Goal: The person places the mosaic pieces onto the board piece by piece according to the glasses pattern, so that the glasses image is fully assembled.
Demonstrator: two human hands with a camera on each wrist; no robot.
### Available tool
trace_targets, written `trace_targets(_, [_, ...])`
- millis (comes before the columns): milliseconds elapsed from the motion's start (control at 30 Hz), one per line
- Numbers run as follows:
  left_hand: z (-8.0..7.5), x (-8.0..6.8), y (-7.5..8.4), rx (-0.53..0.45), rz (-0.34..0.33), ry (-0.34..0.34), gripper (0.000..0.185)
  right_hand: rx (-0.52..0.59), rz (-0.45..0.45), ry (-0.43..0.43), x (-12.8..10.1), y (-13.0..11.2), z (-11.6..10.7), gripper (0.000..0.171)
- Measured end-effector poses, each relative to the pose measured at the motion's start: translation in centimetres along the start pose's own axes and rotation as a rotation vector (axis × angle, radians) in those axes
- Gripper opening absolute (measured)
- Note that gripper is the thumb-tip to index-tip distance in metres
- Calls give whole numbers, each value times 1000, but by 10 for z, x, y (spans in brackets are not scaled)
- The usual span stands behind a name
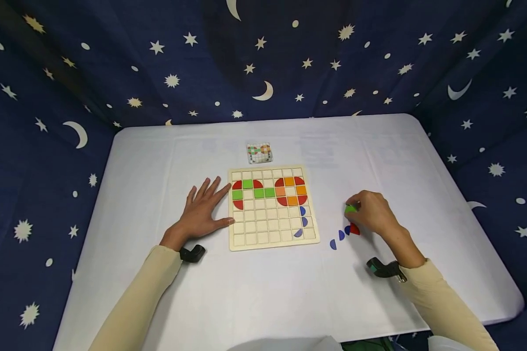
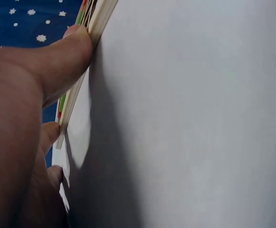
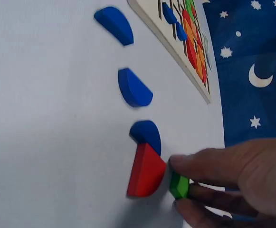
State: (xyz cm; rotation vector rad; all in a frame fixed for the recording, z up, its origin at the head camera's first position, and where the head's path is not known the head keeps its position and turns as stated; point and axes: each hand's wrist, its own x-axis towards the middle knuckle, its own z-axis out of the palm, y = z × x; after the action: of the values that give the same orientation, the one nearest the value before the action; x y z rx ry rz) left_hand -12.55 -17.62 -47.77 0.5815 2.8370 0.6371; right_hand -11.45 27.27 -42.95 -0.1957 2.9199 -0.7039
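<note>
A wooden grid board (image 1: 263,245) lies on the white table. Red quarter-circle, green square and orange square pieces fill cells in its upper rows; several cells further down are bare. Three blue half-circle pieces (image 1: 305,222) sit along its right side. My left hand (image 1: 202,207) is spread flat to the left, with thumb and index fingertip at the board's left edge. To the right of the board, my right hand (image 1: 373,212) pinches a green block (image 3: 178,185) between thumb and fingers. Beside it lies a red quarter-circle piece (image 3: 147,173), touching one of three loose blue half-circles (image 3: 136,89).
A small pattern card (image 1: 259,153) lies just behind the board, printed with a coloured grid. A dark blue cloth (image 1: 219,58) with stars and moons hangs behind and beside the white table (image 1: 158,146). Black cameras are strapped to both wrists.
</note>
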Motion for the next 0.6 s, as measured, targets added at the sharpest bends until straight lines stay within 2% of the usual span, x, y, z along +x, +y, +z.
trace_targets(100, [1,1,4,-5,-15,0,94,-1,-39,47,-2,6,4,20])
trace_targets(300, [1,1,6,-19,-38,-12,96,-137,-133,115,15,-3,8,14])
trace_targets(433, [2,1,4,-5,-46,-25,96,-132,-237,116,33,-35,17,18])
trace_targets(600, [1,1,3,-11,-28,-10,96,-73,-461,82,51,-83,40,12])
